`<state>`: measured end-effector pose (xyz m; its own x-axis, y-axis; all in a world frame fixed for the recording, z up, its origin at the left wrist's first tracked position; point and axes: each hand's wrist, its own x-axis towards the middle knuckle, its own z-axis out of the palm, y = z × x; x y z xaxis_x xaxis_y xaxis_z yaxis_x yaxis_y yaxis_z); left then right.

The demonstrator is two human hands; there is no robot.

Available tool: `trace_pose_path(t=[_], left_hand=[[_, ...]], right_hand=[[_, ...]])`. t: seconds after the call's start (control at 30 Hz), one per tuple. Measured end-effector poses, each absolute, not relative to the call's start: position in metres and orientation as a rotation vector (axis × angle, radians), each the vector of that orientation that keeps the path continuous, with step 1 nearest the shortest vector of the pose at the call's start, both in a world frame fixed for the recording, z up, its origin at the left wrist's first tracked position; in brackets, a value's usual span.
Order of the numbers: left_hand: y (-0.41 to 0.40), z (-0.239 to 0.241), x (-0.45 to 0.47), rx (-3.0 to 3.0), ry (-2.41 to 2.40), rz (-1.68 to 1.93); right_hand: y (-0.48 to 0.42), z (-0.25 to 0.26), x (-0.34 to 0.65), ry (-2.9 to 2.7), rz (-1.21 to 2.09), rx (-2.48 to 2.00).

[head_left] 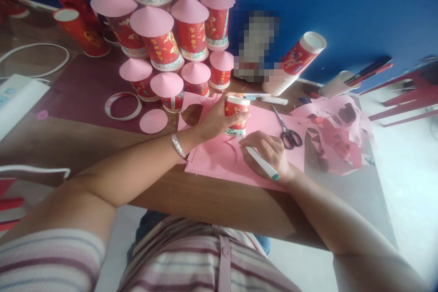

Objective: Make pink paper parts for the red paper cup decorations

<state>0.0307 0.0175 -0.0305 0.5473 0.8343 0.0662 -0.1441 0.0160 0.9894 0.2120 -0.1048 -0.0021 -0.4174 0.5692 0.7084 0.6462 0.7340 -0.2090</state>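
My left hand [215, 121] grips a red patterned paper cup [236, 108] that stands upside down on a pink paper sheet [219, 157]. My right hand [270, 153] holds a white marker [262, 163] with its tip at the cup's rim on the paper. A drawn circle outline shows on the pink sheet just left of the marker. Black-handled scissors [289, 133] lie on the sheet to the right of my hands.
Several red cups with pink cone lids [160, 36] stand stacked at the back. A pink paper disc [153, 121] and a tape ring [122, 106] lie left of the sheet. Pink and red paper scraps [337, 134] pile up at the right. Pens [273, 99] lie behind the cup.
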Motion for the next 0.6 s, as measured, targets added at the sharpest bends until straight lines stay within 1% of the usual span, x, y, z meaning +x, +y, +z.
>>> trace_pose_path(t=[0.6], left_hand=[[0.0183,-0.0325,0.0317,1.379,0.655,0.877]], right_hand=[[-0.1034,-0.0018,0.2152,-2.102,-0.12,-0.928]])
